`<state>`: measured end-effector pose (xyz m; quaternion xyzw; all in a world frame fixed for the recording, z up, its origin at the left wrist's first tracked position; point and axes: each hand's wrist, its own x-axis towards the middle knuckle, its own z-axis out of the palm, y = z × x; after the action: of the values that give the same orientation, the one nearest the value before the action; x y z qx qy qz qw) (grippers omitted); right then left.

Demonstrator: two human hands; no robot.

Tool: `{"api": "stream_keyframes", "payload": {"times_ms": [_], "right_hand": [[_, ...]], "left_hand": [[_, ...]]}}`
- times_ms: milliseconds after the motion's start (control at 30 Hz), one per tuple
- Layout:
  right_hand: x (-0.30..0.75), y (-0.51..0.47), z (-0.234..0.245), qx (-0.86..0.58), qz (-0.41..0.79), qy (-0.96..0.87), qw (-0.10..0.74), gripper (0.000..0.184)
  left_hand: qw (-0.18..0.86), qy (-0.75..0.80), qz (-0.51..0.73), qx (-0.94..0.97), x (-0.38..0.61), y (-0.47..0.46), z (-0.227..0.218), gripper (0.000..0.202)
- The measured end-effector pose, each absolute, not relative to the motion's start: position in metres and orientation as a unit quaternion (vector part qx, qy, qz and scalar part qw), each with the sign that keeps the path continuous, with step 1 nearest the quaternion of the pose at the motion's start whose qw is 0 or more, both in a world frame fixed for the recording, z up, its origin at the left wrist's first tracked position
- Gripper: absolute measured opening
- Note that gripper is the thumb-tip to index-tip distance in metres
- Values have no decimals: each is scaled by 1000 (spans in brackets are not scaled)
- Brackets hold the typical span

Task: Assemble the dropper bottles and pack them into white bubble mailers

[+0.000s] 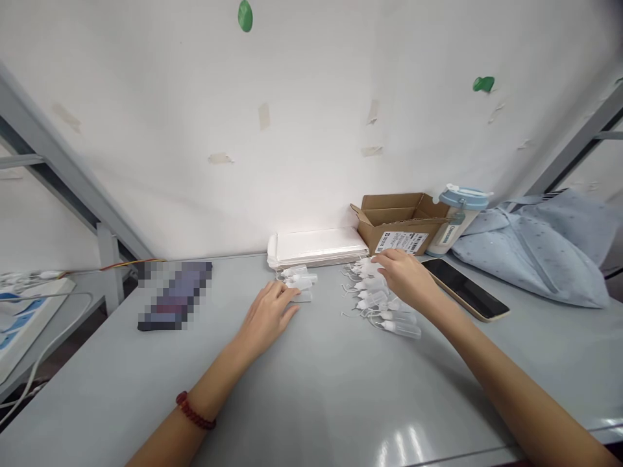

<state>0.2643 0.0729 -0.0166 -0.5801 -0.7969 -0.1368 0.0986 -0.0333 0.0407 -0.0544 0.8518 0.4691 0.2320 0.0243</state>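
Observation:
My left hand [270, 314] rests on the table with its fingers apart. Its fingertips touch a small row of clear plastic bottles [302, 283] with white tips. To the right lies a larger loose group of similar small bottles [372, 299], with thin white strings trailing from their tipped ends. My right hand [405, 275] reaches over the far side of this group. Its thumb and index finger are pinched at a small white-tipped bottle; the fingers partly hide it. A red bead bracelet [195, 412] circles my left wrist.
Behind the bottles lie a stack of flat white boxes [318, 246] and an open cardboard box [399, 227]. Further right are a blue-lidded cup [455, 220], a phone [466, 288] and a light blue cloth bag [535, 250]. A blurred-out item [178, 295] lies left; a power strip [29, 324] sits beyond.

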Motion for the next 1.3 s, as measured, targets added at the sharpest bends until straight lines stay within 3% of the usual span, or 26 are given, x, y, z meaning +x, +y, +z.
{"api": "stream_keyframes", "payload": {"times_ms": [333, 533, 833, 967, 1133, 1300], "right_hand": [[272, 76, -16, -590, -86, -798, 91, 20], [270, 76, -16, -583, -59, -807, 78, 23], [269, 77, -23, -570, -73, -812, 99, 27], [236, 77, -26, -528, 37, -824, 205, 29], [176, 93, -35, -482, 133, -848, 175, 28], [153, 100, -33, -489, 166, -831, 207, 31]], "left_hand": [[-61, 461, 243, 852, -28, 43, -62, 16], [-90, 483, 240, 837, -27, 43, -61, 31], [-115, 482, 216, 841, -27, 44, -61, 28], [-111, 483, 206, 844, -27, 44, -62, 30], [-112, 485, 205, 843, -28, 43, -63, 31], [-104, 489, 200, 842, -28, 44, -62, 32]]}}
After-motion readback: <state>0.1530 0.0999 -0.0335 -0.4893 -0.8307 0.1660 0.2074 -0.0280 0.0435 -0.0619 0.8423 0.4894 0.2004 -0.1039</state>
